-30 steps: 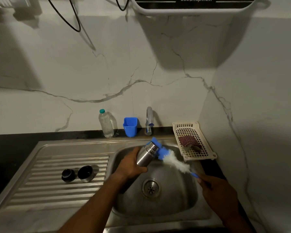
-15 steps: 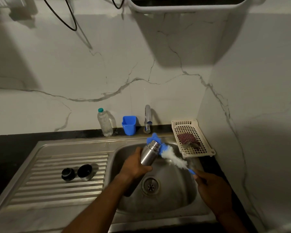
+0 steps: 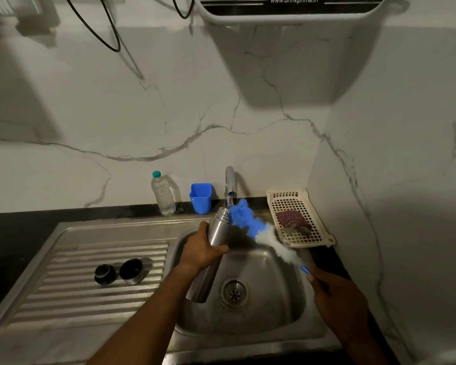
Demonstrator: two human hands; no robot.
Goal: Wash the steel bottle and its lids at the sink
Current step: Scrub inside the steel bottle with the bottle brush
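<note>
The steel bottle [image 3: 217, 233] is held tilted over the sink basin [image 3: 274, 312], its open mouth pointing up toward the tap [image 3: 229, 185]. The left hand [image 3: 200, 250] is wrapped around its middle, fingers closed on the body. The right hand [image 3: 337, 299] grips the thin blue handle of the bottle brush [image 3: 258, 230]. The brush's blue tip lies just beside the neck and, as far as I can see, not inside it.

I think the main risk is slipping. The body is smooth brushed steel and probably wet, so a strong push of the brush could turn it in the hand or drop it into the basin. The neck is narrow and ribbed, so the wide fluffy head may catch on the rim and bend away. The long handle looks flexible, and the bristles can spray water when they spring back.

The brush head is soft, blue at the tip and white lower down. The two lids [image 3: 104, 273] are round and dark. They stand side by side on the ribbed steel drainboard [image 3: 63, 280], well apart from the basin. A perforated plastic basket [image 3: 324, 233] holds a checked cloth [image 3: 291, 219].
</note>
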